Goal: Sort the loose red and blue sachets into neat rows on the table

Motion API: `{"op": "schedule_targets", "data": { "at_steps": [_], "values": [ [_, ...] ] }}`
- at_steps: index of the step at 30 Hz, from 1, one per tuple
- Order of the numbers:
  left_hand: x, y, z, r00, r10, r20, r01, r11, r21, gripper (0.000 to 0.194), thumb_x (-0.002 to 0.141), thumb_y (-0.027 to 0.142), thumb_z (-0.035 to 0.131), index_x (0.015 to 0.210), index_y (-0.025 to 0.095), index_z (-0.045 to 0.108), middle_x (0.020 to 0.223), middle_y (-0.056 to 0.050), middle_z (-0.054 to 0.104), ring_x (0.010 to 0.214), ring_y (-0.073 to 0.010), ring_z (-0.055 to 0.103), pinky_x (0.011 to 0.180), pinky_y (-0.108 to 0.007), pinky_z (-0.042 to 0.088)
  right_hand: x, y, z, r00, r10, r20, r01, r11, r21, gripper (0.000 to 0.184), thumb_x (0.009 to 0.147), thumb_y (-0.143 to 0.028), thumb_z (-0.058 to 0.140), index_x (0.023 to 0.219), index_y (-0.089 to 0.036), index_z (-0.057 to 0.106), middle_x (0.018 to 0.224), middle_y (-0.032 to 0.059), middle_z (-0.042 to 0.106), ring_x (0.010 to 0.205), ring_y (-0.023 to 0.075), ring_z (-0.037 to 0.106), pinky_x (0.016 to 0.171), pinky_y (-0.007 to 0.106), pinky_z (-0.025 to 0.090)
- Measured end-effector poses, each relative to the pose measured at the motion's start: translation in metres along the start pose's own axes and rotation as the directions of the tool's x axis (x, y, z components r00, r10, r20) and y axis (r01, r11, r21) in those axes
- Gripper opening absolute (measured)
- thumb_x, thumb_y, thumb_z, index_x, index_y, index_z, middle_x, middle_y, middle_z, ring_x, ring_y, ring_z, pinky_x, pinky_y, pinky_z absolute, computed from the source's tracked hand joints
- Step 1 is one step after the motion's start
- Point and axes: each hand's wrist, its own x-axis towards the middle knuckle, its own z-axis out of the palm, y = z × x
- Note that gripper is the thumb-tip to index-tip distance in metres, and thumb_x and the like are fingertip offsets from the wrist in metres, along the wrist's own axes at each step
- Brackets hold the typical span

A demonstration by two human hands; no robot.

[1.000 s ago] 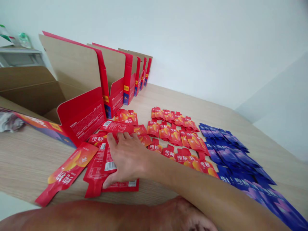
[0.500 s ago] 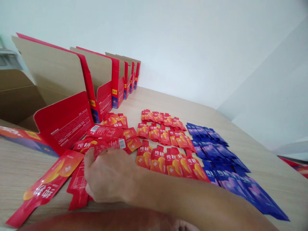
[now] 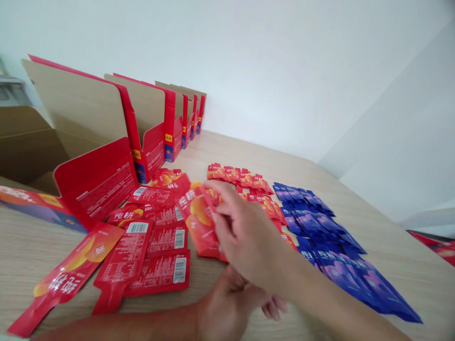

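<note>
- Two bare hands work above a wooden surface [image 3: 220,142] strewn with sachets, seen from the head camera I am monitoring.
- My right hand [image 3: 249,237] is raised over the middle of the surface, its grip closed with thumb and fingers pinched on a red sachet [image 3: 199,220] that is lifted clear of the wood and tilted, its orange-printed face toward the camera.
- My left hand [image 3: 231,303] sits lower, by the near edge, just under the right one; its fingers curl loosely, and I cannot tell whether the grip has hold of anything.
- Several back-side-up red sachets [image 3: 161,255], barcodes showing, lie overlapping near the near edge, just left of the held one.
- One long red pouch [image 3: 64,279] lies face up toward the near left corner.
- More red sachets in rows [image 3: 241,174] fill the middle of the surface behind the right hand, partly hidden by it.
- Rows of blue sachets [image 3: 320,222] run from mid-surface toward the near right edge, touching the red rows.
- Open red display boxes [image 3: 152,132] with brown cardboard insides stand in a line along the left edge, reaching to the far edge at the white wall [image 3: 284,71].
- A larger brown carton [image 3: 24,142] stands open at the far left.
</note>
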Motion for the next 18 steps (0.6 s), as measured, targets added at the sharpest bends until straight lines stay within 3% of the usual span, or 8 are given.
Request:
{"op": "schedule_targets", "data": {
  "at_steps": [3, 7, 9, 11, 13, 14, 16, 18],
  "values": [
    [0.011, 0.014, 0.005, 0.969, 0.046, -0.242, -0.122, 0.943, -0.309, 0.052, 0.092, 0.066, 0.069, 0.082, 0.015, 0.067, 0.075, -0.005, 0.067, 0.063, -0.0161, 0.063, 0.059, -0.027, 0.051, -0.026, 0.022, -0.032, 0.97, 0.239, 0.042, -0.233, 0.873, 0.428, 0.053, 0.108, -0.039, 0.049, 0.156, -0.024, 0.036, 0.067, -0.0045, 0.067, 0.042, 0.0153, 0.06, 0.04, 0.022, 0.044],
    [0.019, 0.032, 0.003, 0.939, 0.068, -0.337, -0.187, 0.924, -0.333, 0.054, 0.095, 0.069, 0.066, 0.094, 0.015, 0.066, 0.074, -0.005, 0.067, 0.057, -0.0141, 0.059, 0.046, -0.021, 0.041, -0.057, 0.046, -0.04, 0.925, 0.369, 0.088, -0.356, 0.766, 0.536, 0.06, 0.101, -0.056, 0.061, 0.145, -0.024, 0.035, 0.066, -0.0055, 0.066, 0.042, 0.0164, 0.06, 0.039, 0.022, 0.045],
    [0.02, 0.034, 0.002, 0.926, 0.054, -0.373, -0.17, 0.943, -0.285, 0.047, 0.09, 0.061, 0.077, 0.096, 0.017, 0.063, 0.068, -0.001, 0.064, 0.053, -0.0122, 0.056, 0.043, -0.019, 0.039, -0.067, 0.055, -0.036, 0.917, 0.378, 0.127, -0.39, 0.787, 0.478, 0.055, 0.104, -0.058, 0.056, 0.143, -0.023, 0.04, 0.067, -0.0045, 0.066, 0.044, 0.0166, 0.061, 0.04, 0.024, 0.047],
    [0.021, 0.032, 0.001, 0.921, 0.041, -0.388, -0.138, 0.964, -0.226, 0.045, 0.086, 0.055, 0.084, 0.098, 0.018, 0.061, 0.064, 0.002, 0.063, 0.05, -0.0104, 0.053, 0.041, -0.017, 0.037, -0.074, 0.064, -0.035, 0.933, 0.343, 0.106, -0.358, 0.877, 0.319, 0.051, 0.106, -0.055, 0.052, 0.145, -0.023, 0.045, 0.077, 0.0003, 0.071, 0.053, 0.0188, 0.067, 0.047, 0.029, 0.055],
    [0.022, 0.028, 0.001, 0.921, 0.024, -0.389, -0.104, 0.977, -0.186, 0.046, 0.085, 0.056, 0.083, 0.097, 0.018, 0.06, 0.063, 0.003, 0.062, 0.048, -0.0096, 0.052, 0.039, -0.017, 0.035, -0.079, 0.071, -0.038, 0.969, 0.244, 0.029, -0.246, 0.967, 0.064, 0.058, 0.102, -0.052, 0.061, 0.152, -0.025, 0.048, 0.111, 0.0108, 0.077, 0.086, 0.026, 0.079, 0.07, 0.042, 0.067],
    [0.022, 0.026, 0.002, 0.917, 0.015, -0.399, -0.091, 0.981, -0.173, 0.046, 0.085, 0.056, 0.082, 0.097, 0.018, 0.059, 0.063, 0.004, 0.062, 0.047, -0.009, 0.051, 0.038, -0.016, 0.034, -0.081, 0.073, -0.041, 0.984, 0.18, 0.017, -0.178, 0.982, -0.066, 0.069, 0.098, -0.052, 0.07, 0.157, -0.026, 0.046, 0.135, 0.0151, 0.071, 0.111, 0.0312, 0.077, 0.088, 0.049, 0.068],
    [0.022, 0.023, 0.001, 0.908, -0.007, -0.418, -0.059, 0.988, -0.144, 0.045, 0.083, 0.055, 0.082, 0.096, 0.018, 0.059, 0.062, 0.004, 0.061, 0.045, -0.0076, 0.048, 0.037, -0.016, 0.031, -0.083, 0.076, -0.046, 0.993, 0.076, 0.088, -0.052, 0.969, -0.242, 0.098, 0.087, -0.051, 0.085, 0.169, -0.029, 0.035, 0.17, 0.0164, 0.045, 0.151, 0.0382, 0.052, 0.118, 0.058, 0.054],
    [0.022, 0.021, 0.001, 0.905, -0.031, -0.425, -0.018, 0.994, -0.112, 0.044, 0.083, 0.054, 0.08, 0.095, 0.018, 0.058, 0.062, 0.005, 0.059, 0.045, -0.0063, 0.045, 0.038, -0.015, 0.03, -0.083, 0.077, -0.049, 0.978, 0.028, 0.206, 0.039, 0.949, -0.314, 0.116, 0.083, -0.048, 0.09, 0.175, -0.031, 0.022, 0.18, 0.0138, 0.026, 0.165, 0.0376, 0.03, 0.128, 0.059, 0.043]
  ]
}}
